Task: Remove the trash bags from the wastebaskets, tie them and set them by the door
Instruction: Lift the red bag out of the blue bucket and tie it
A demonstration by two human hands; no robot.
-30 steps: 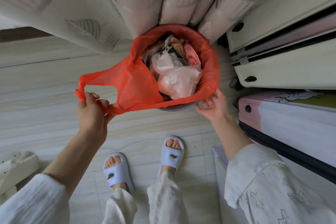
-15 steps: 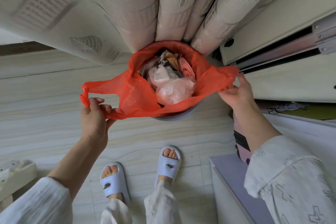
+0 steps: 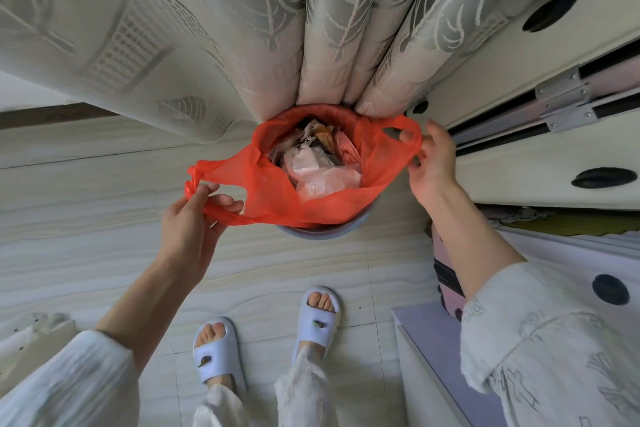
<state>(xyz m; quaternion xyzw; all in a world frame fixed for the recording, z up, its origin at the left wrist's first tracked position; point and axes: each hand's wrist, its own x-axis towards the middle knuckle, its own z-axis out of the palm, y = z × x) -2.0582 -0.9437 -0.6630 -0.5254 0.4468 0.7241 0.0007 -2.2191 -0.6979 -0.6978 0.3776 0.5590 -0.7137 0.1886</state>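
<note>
Holding the red trash bag point(image 3: 277, 198) by both handles, I have it spread wide over the grey-blue wastebasket point(image 3: 322, 231) at the centre of the frame, just below the folds of the patterned curtain point(image 3: 263, 28). My left hand point(image 3: 194, 222) grips the left handle loop, thumb and fingers curled round the twisted plastic, much as it did half a second ago. My right hand point(image 3: 433, 163) has changed more: a second ago it was low at the basket's rim; now it is raised to the right of the basket, fingers pinching the right handle, which is pulled free with its opening showing. The bag's body sits in the basket, with crumpled pink and white rubbish point(image 3: 322, 173) inside. My slippers point(image 3: 216, 354) show at the lower centre, on the pale floor point(image 3: 86, 218).
</note>
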